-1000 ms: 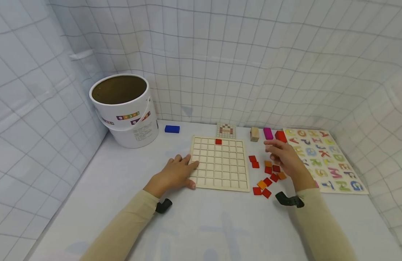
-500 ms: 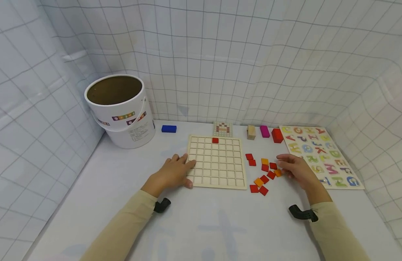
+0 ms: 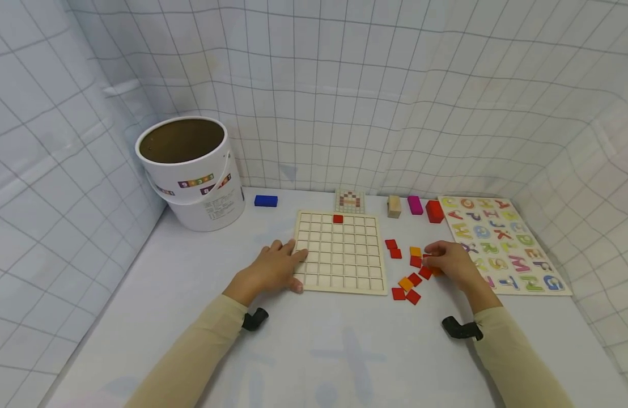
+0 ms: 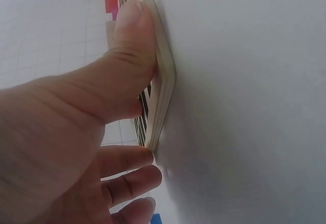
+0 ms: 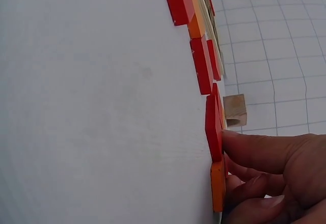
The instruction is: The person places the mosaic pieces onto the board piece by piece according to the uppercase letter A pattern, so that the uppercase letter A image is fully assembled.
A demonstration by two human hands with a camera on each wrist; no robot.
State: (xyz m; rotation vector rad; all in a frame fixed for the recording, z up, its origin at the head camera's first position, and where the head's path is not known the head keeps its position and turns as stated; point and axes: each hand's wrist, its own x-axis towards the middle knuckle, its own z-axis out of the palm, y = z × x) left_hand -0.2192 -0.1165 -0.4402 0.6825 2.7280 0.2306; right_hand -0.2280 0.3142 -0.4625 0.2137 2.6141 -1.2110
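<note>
The left hand [image 3: 273, 269] lay at the lower left edge of the gridded board [image 3: 351, 255] in mid-frame, its fingers loosely extended and spread, thumb and a finger resting on the top face without clenching. The right hand [image 3: 454, 265], right of centre, had its fingers bent down among loose red tiles [image 3: 413, 297] and orange tiles [image 3: 405, 284]; whether it pinched one I could not tell. A single red square [image 3: 338, 219] sat in the board's top row. Above the board lay a small pattern card [image 3: 349, 202]; rightward came a wooden block [image 3: 394, 207], a magenta block [image 3: 415, 205] and a red block [image 3: 435, 211], just beside an alphabet board [image 3: 540, 294] at the right. A blue block [image 3: 266, 201] lay left of the card, near a white bucket [image 3: 212, 212] in the upper left. All stood on the white desk [image 3: 314, 340], before a checked cloth [image 3: 344, 85] filling the upper frame.
</note>
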